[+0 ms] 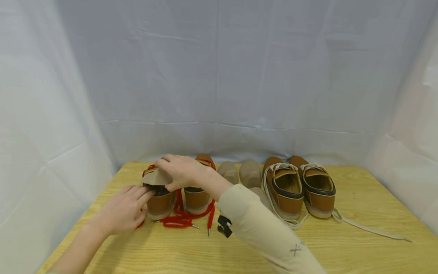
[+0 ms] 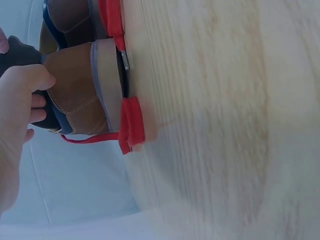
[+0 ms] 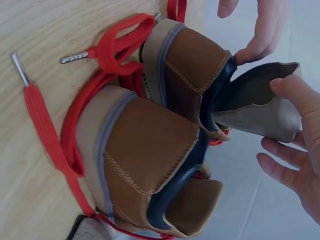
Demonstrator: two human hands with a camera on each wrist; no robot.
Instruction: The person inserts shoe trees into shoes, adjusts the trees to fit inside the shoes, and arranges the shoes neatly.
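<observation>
insole going into the left brown shoe (image 1: 160, 201)
right hand (image 1: 181, 172) grips the tan insole (image 1: 156, 177) – left hand (image 1: 124, 209), fingers straight, touches the heel; red laces (image 1: 181, 219) lie on the surface (image 1: 359, 251).

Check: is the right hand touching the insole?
Touching. Right wrist view shows the right hand gripping the insole, thumb on top, fingers beneath.

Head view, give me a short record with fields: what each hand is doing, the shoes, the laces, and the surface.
left hand: fingertips on the heel collar of the left red-laced shoe
right hand: holds a tan insole partly in that shoe's opening
second red-laced shoe: stands just right of it
red laces: loose, piled behind the heels
loose insoles: two, mid-table
cream-laced pair: to the right, laces trailing
surface: wooden table
</observation>
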